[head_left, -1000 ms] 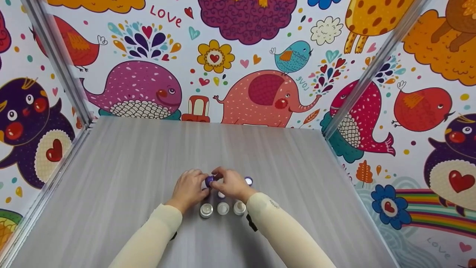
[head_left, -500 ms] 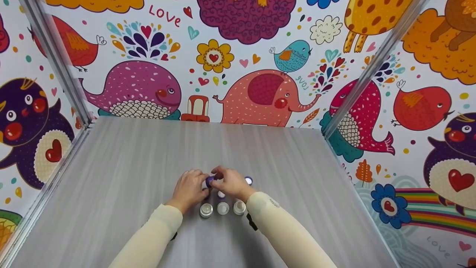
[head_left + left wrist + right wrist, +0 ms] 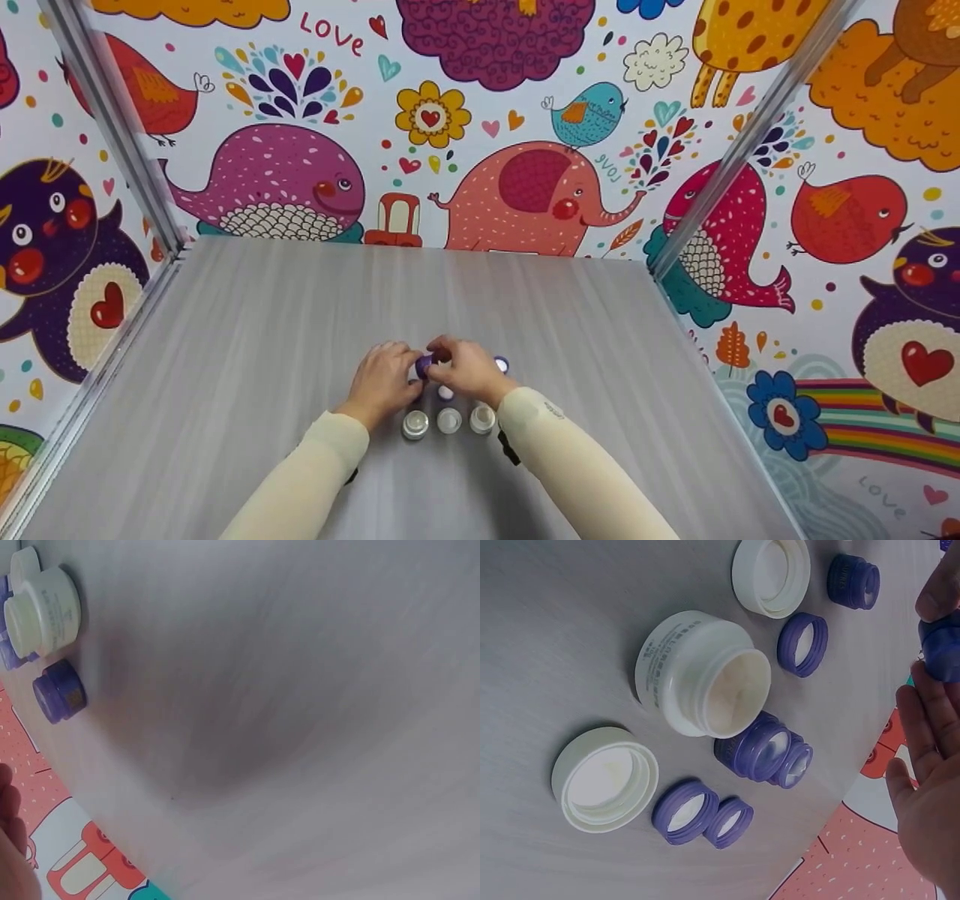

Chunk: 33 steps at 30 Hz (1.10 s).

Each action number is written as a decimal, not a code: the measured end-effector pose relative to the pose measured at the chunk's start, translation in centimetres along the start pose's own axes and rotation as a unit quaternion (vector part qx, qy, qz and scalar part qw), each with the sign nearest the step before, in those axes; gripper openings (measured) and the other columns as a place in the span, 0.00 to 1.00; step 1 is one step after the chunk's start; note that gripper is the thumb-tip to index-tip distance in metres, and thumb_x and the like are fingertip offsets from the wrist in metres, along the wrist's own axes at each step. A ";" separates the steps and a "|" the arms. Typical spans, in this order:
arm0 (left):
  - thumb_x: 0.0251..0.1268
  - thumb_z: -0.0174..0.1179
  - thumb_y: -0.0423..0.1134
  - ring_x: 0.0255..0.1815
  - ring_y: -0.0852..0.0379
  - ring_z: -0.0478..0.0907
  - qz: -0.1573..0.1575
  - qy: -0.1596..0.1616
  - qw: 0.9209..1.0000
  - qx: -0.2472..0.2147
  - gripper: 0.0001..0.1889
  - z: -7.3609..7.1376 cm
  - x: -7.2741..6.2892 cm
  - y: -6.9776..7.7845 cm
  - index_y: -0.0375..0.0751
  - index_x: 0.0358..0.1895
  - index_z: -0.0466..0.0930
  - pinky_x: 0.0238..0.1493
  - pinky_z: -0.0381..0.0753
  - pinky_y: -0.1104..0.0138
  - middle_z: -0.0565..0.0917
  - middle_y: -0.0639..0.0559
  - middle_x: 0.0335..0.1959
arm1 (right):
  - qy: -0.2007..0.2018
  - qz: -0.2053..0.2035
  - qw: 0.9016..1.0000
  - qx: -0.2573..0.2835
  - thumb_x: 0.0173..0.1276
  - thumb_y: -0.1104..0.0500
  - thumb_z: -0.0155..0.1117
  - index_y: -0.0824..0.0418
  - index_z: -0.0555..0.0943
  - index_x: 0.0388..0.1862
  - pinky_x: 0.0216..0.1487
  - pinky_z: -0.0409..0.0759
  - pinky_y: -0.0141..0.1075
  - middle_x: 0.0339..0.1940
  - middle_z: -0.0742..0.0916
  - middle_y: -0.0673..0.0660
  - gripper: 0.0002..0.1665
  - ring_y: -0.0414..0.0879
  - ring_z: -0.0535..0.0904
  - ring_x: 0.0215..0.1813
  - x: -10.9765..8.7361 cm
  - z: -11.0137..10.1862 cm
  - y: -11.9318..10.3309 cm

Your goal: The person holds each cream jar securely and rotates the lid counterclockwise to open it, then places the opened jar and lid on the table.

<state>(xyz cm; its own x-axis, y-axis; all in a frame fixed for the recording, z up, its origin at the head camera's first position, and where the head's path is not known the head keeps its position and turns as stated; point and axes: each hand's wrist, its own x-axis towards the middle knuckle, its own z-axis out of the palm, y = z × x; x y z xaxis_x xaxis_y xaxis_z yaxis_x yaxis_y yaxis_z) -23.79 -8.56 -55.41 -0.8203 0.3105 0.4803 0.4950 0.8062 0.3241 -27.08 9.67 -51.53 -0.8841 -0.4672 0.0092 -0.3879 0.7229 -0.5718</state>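
A small purple jar (image 3: pixel 425 366) is between my two hands. My left hand (image 3: pixel 381 380) pinches it from the left with curled fingers. My right hand (image 3: pixel 469 370) has thumb and forefinger around its right side; the right wrist view shows other fingers (image 3: pixel 922 720) stretched out under the purple jar (image 3: pixel 943 652). Another purple jar (image 3: pixel 60 691) stands below the left hand, largely hidden in the head view. Nearer the body are a white jar (image 3: pixel 415 425), a white lid (image 3: pixel 448 421) and an open white jar (image 3: pixel 482 418) with pale cream inside.
Two open purple jars (image 3: pixel 754 746) stand beside the open white jar. Purple lids (image 3: pixel 682 811) lie upturned around them, next to another white lid (image 3: pixel 604 776). The grey table (image 3: pixel 300 300) meets patterned walls (image 3: pixel 420 165) at the back and sides, with metal posts (image 3: pixel 120 127) at the corners.
The purple jar between the hands has turned a little and shifted very slightly right. Both hands stay in almost the same place.
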 end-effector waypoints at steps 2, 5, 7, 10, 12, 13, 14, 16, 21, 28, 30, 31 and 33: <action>0.47 0.74 0.43 0.39 0.48 0.78 0.001 0.003 1.000 0.001 0.18 0.0 0.0 0.0 0.38 0.42 0.86 0.47 0.76 0.53 0.81 0.51 0.34 | 0.001 0.000 1.000 -0.008 0.66 0.47 0.62 0.58 0.82 0.53 0.50 0.78 0.38 0.43 0.88 0.51 0.22 0.48 0.84 0.48 0.0 0.0 0.0; 0.47 0.74 0.43 0.37 0.48 0.78 0.005 0.013 1.000 -0.001 0.17 0.0 0.0 -0.1 0.38 0.40 0.87 0.46 0.76 0.53 0.81 0.51 0.34 | 0.001 -0.003 1.000 -0.019 0.68 0.47 0.62 0.58 0.84 0.50 0.49 0.78 0.38 0.40 0.88 0.48 0.19 0.43 0.83 0.44 0.0 0.1 0.0; 0.46 0.73 0.43 0.36 0.48 0.78 0.008 0.020 1.000 -0.002 0.17 0.1 -0.1 -0.2 0.39 0.40 0.87 0.44 0.76 0.54 0.81 0.52 0.33 | 0.000 -0.006 1.000 -0.025 0.68 0.48 0.62 0.56 0.84 0.48 0.47 0.78 0.37 0.37 0.87 0.46 0.17 0.40 0.81 0.41 0.0 0.1 0.0; 0.45 0.73 0.42 0.35 0.48 0.78 0.010 0.025 1.000 -0.004 0.16 0.1 -0.2 -0.3 0.39 0.39 0.87 0.42 0.76 0.54 0.81 0.52 0.32 | 0.001 -0.014 1.000 -0.018 0.65 0.50 0.63 0.56 0.84 0.47 0.45 0.78 0.35 0.36 0.87 0.45 0.16 0.38 0.81 0.40 0.1 0.1 0.1; 0.45 0.72 0.42 0.35 0.48 0.78 0.008 0.025 1.000 -0.005 0.16 0.1 -0.2 -0.3 0.39 0.40 0.87 0.42 0.76 0.54 0.81 0.51 0.32 | 0.001 -0.017 1.000 -0.014 0.63 0.51 0.64 0.56 0.84 0.49 0.46 0.78 0.34 0.38 0.87 0.46 0.18 0.38 0.82 0.41 0.1 0.1 0.1; 0.45 0.72 0.42 0.35 0.48 0.78 0.007 0.024 1.000 -0.004 0.17 0.1 -0.2 -0.3 0.39 0.40 0.87 0.42 0.76 0.54 0.82 0.51 0.33 | 0.001 -0.017 1.000 -0.011 0.63 0.50 0.64 0.57 0.83 0.50 0.46 0.78 0.35 0.39 0.87 0.47 0.19 0.39 0.82 0.42 0.1 0.1 0.0; 0.45 0.73 0.42 0.35 0.48 0.78 0.007 0.024 1.000 -0.005 0.17 0.1 -0.2 -0.3 0.39 0.40 0.87 0.42 0.76 0.54 0.81 0.51 0.33 | 0.001 -0.017 1.000 -0.009 0.63 0.50 0.64 0.58 0.83 0.52 0.47 0.78 0.35 0.40 0.88 0.47 0.21 0.40 0.82 0.42 0.0 0.1 0.0; 0.45 0.73 0.42 0.35 0.47 0.78 0.006 0.023 1.000 -0.005 0.17 0.1 -0.2 -0.3 0.39 0.40 0.87 0.42 0.76 0.53 0.81 0.51 0.33 | -0.001 -0.011 1.000 -0.008 0.64 0.49 0.63 0.59 0.82 0.54 0.48 0.78 0.36 0.41 0.88 0.49 0.23 0.41 0.82 0.44 0.0 0.1 0.0; 0.45 0.74 0.43 0.35 0.47 0.78 0.013 0.032 0.999 -0.004 0.17 0.0 -0.1 -0.3 0.38 0.39 0.86 0.42 0.76 0.53 0.81 0.50 0.32 | -0.004 -0.001 1.000 -0.019 0.70 0.46 0.60 0.58 0.84 0.50 0.48 0.78 0.37 0.39 0.87 0.47 0.20 0.40 0.81 0.42 -0.1 0.1 -0.1; 0.44 0.73 0.42 0.35 0.47 0.78 0.016 0.030 0.999 -0.002 0.17 0.1 -0.1 -0.3 0.38 0.39 0.86 0.41 0.75 0.54 0.81 0.51 0.32 | 0.000 -0.005 1.000 -0.007 0.62 0.52 0.64 0.56 0.84 0.48 0.44 0.77 0.34 0.35 0.86 0.44 0.17 0.38 0.81 0.39 -0.1 0.1 0.0; 0.44 0.73 0.42 0.35 0.47 0.78 0.014 0.027 1.000 -0.004 0.17 0.1 -0.1 -0.3 0.38 0.39 0.86 0.42 0.76 0.54 0.81 0.50 0.32 | 0.000 -0.007 1.000 -0.005 0.62 0.51 0.63 0.57 0.83 0.51 0.46 0.78 0.35 0.37 0.87 0.46 0.19 0.39 0.81 0.40 -0.1 0.1 0.0; 0.44 0.73 0.42 0.36 0.47 0.78 0.013 0.026 1.000 -0.003 0.17 0.1 -0.1 -0.3 0.38 0.39 0.86 0.42 0.76 0.54 0.81 0.50 0.33 | -0.001 -0.007 1.000 -0.006 0.63 0.50 0.63 0.57 0.83 0.52 0.46 0.78 0.35 0.38 0.88 0.47 0.20 0.39 0.82 0.41 -0.1 0.1 0.0; 0.44 0.73 0.42 0.36 0.47 0.78 0.012 0.027 1.000 -0.002 0.18 0.1 -0.1 -0.3 0.37 0.40 0.86 0.43 0.76 0.54 0.82 0.50 0.33 | 0.000 -0.006 1.000 -0.014 0.67 0.48 0.61 0.58 0.82 0.53 0.48 0.78 0.37 0.40 0.88 0.48 0.21 0.40 0.82 0.42 -0.1 0.1 0.0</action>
<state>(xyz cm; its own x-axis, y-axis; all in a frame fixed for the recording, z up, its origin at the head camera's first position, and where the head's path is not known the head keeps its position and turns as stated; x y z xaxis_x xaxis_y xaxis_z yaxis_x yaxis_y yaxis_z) -23.90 -8.76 -55.61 -0.7913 0.3032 0.5309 0.5161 0.7969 0.3140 -26.92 9.65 -51.60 -0.8799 -0.4749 0.0162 -0.4050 0.7317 -0.5483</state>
